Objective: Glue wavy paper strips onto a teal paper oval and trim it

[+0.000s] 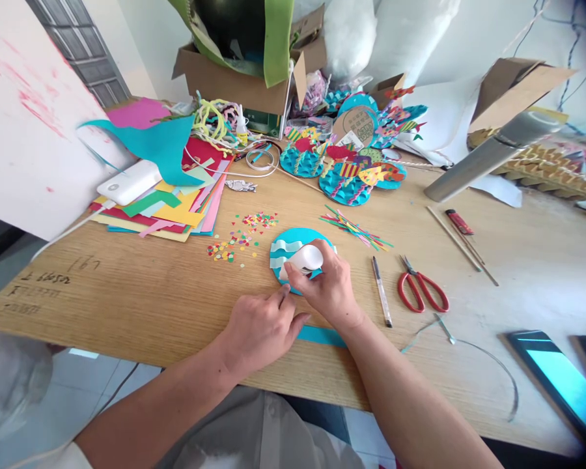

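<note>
A round blue disc [300,237] lies flat on the table, crossed by pale wavy paper strips [287,247]. My right hand [333,284] is closed around a white squeeze bottle [308,258], tilted over the disc; its tip is hidden. My left hand [264,329] rests at the disc's near edge, index finger reaching to the rim and thumb held apart, with nothing gripped in it. Between my forearms, a blue paper strip [321,335] lies near the table edge.
Left: confetti dots [229,249], coloured paper [168,215], a white power bank [129,182]. Right: thin paper strips [356,228], a pen [381,293], red-handled scissors [422,290], wooden sticks [461,244], a grey flask [488,159], a phone [557,378]. Decorated blue discs [344,189] stand behind.
</note>
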The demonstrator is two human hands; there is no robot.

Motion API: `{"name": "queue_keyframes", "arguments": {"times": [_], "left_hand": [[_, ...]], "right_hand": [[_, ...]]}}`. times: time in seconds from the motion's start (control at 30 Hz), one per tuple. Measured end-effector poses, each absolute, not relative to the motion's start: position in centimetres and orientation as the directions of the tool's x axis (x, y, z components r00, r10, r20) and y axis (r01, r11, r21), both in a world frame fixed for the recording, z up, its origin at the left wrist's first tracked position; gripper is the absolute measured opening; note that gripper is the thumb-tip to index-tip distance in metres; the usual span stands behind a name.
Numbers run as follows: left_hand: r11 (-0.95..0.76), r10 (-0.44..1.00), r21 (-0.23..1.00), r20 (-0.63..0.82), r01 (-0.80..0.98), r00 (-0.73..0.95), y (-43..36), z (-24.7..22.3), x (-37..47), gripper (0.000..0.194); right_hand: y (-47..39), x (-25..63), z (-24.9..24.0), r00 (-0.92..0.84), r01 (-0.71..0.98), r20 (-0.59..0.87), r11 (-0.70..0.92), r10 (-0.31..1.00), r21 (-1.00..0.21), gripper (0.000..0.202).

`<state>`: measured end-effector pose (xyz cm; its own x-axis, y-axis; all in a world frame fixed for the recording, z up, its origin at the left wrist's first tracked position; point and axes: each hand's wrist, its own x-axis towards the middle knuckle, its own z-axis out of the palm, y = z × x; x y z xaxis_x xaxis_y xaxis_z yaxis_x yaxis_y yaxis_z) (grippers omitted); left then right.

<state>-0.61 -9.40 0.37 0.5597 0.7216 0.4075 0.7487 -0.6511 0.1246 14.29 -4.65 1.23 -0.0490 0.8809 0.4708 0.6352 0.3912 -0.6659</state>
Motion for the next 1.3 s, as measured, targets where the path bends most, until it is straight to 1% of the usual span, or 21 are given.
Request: {"name": "queue_keyframes", "arguments": {"times": [0.13, 0.3, 0.47, 0.63, 1.1, 1.3], "left_hand": [[-0.651, 0.723, 0.121, 0.401, 0.75, 0.563, -9.38, 0.44, -0.58, 0.029], [-0.645, 0.727, 0.12, 0.4, 0.754, 0.558, -9.42, 0.3, -0.58, 0.029], [-0.642, 0.728, 0.117, 0.403, 0.757, 0.555, -9.52, 0.28, -0.63, 0.03], [-0.647, 0.724, 0.12, 0.405, 0.753, 0.558, -9.47, 0.33, -0.57, 0.03], [-0.642, 0.734, 0.137, 0.396, 0.754, 0.552, -9.5, 0.29, -0.6, 0.03], [-0.641, 0.736, 0.137, 0.39, 0.755, 0.554, -9.45, 0.24, -0.56, 0.03]], "right_hand": [[-4.63, 14.3, 1.22, -0.055, 0.636, 0.464, 0.389, 0.884, -0.666, 0.026], [-4.59, 14.19, 1.37, -0.048, 0.646, 0.508, 0.415, 0.86, -0.641, 0.025], [-4.63, 14.19, 1.36, -0.054, 0.645, 0.499, 0.411, 0.865, -0.644, 0.025], [-4.61, 14.2, 1.43, -0.055, 0.657, 0.539, 0.437, 0.84, -0.614, 0.025], [-4.67, 14.17, 1.47, -0.055, 0.647, 0.504, 0.415, 0.862, -0.64, 0.026], [-4.66, 14.22, 1.52, -0.063, 0.654, 0.526, 0.434, 0.848, -0.62, 0.024]]}}
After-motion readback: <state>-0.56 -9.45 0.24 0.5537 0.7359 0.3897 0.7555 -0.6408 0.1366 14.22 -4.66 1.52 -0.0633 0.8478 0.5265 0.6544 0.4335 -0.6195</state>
